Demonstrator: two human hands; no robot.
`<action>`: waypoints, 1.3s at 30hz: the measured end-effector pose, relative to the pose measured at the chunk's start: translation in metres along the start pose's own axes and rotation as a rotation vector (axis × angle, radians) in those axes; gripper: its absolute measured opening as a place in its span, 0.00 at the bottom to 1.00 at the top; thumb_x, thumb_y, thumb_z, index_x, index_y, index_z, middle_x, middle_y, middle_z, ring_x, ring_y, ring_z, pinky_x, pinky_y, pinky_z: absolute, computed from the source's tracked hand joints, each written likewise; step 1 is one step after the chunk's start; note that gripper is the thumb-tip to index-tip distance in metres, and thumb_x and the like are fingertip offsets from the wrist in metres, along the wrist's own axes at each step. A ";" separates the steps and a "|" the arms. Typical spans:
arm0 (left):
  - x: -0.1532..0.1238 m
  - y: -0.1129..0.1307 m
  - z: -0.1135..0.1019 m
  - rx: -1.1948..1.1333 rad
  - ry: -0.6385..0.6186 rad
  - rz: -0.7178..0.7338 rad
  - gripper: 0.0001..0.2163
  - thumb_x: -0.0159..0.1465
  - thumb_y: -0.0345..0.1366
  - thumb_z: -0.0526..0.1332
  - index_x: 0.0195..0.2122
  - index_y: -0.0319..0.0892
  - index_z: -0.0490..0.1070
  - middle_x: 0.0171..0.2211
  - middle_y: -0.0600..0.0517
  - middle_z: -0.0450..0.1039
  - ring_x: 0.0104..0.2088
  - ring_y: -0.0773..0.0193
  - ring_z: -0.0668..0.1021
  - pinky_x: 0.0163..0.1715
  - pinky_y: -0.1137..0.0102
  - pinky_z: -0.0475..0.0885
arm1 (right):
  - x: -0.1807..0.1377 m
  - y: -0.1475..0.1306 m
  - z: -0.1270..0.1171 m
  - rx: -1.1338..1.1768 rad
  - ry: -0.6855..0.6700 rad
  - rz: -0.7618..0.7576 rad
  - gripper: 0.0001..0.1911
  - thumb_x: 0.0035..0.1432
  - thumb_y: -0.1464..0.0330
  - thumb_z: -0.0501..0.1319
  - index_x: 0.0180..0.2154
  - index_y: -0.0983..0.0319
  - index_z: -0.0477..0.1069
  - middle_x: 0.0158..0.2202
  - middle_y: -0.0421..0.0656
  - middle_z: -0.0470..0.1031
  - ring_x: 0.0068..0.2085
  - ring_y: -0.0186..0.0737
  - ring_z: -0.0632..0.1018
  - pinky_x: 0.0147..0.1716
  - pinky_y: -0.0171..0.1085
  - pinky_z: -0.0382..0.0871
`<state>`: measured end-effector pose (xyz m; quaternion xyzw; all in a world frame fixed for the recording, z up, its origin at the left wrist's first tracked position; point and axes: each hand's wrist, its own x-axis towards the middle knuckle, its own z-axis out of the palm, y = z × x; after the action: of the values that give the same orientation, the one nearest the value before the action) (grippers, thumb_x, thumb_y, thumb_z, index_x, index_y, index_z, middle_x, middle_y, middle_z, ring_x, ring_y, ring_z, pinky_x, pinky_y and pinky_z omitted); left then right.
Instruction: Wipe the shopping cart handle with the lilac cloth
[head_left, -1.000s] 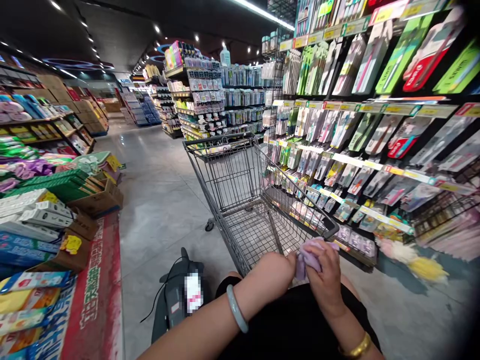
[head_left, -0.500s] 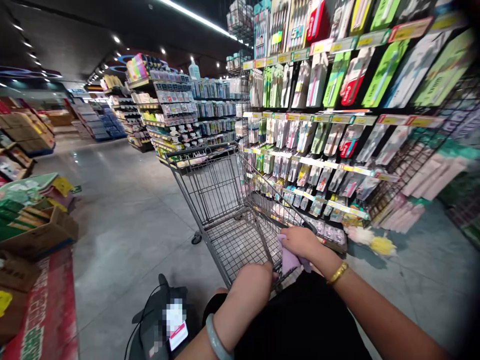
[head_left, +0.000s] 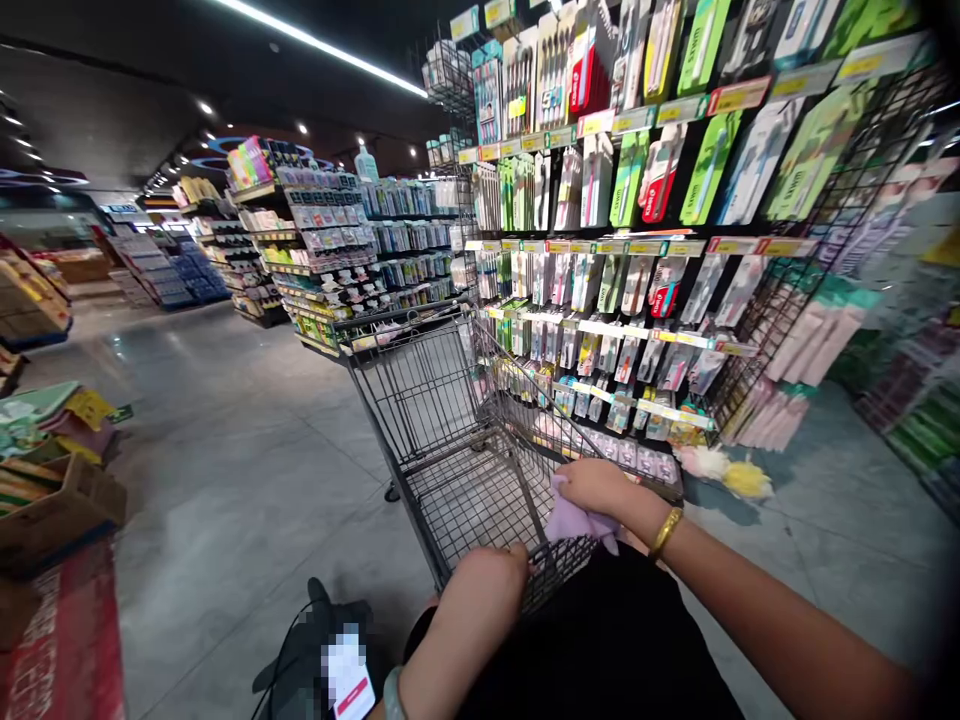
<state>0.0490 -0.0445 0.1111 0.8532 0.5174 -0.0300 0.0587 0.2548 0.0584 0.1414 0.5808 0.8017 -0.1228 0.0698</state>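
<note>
An empty metal shopping cart (head_left: 465,490) stands in front of me, its wire basket open to view. My right hand (head_left: 594,490), below a gold bracelet (head_left: 665,532), is closed on a light purple cloth (head_left: 574,522). The cloth lies against the cart's near right corner and hangs down in folds. My left hand (head_left: 491,585) is closed at the near edge of the basket, with its fingertips partly hidden behind the hand. A pale bangle (head_left: 393,694) circles that wrist.
Racks of packaged toothbrushes (head_left: 630,180) rise close along the right. Further shelves (head_left: 330,220) stand beyond the cart. Cardboard boxes (head_left: 67,510) sit on the left. A lit phone screen (head_left: 350,680) on a dark holder is low left. Grey floor (head_left: 247,430) runs between.
The view has turned slightly right, so shelves and boxes shift left in the picture. The purple cloth shows more spread out at the cart's edge. Both hands keep their holds.
</note>
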 end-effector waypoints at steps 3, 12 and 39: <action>-0.003 0.000 -0.003 0.030 -0.016 0.015 0.12 0.69 0.39 0.50 0.42 0.40 0.70 0.30 0.45 0.78 0.31 0.51 0.82 0.31 0.63 0.74 | -0.003 0.005 0.003 0.022 0.007 0.005 0.17 0.60 0.64 0.50 0.39 0.60 0.76 0.42 0.48 0.80 0.42 0.46 0.78 0.36 0.37 0.64; -0.008 -0.006 0.002 0.088 -0.068 0.067 0.11 0.67 0.41 0.55 0.41 0.40 0.70 0.29 0.46 0.78 0.31 0.54 0.81 0.32 0.66 0.74 | -0.025 -0.035 0.016 0.018 0.002 -0.079 0.17 0.61 0.63 0.50 0.37 0.62 0.76 0.39 0.52 0.80 0.41 0.49 0.78 0.37 0.39 0.65; -0.034 -0.035 -0.015 0.115 -0.123 0.136 0.17 0.70 0.49 0.47 0.36 0.43 0.68 0.29 0.50 0.76 0.31 0.60 0.79 0.32 0.71 0.68 | -0.027 0.015 0.042 0.458 -0.115 -0.207 0.10 0.48 0.74 0.56 0.31 0.59 0.73 0.30 0.39 0.77 0.28 0.34 0.73 0.24 0.29 0.57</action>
<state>0.0020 -0.0563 0.1270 0.8849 0.4510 -0.1082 0.0431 0.2758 0.0266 0.1058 0.4883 0.8029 -0.3404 -0.0312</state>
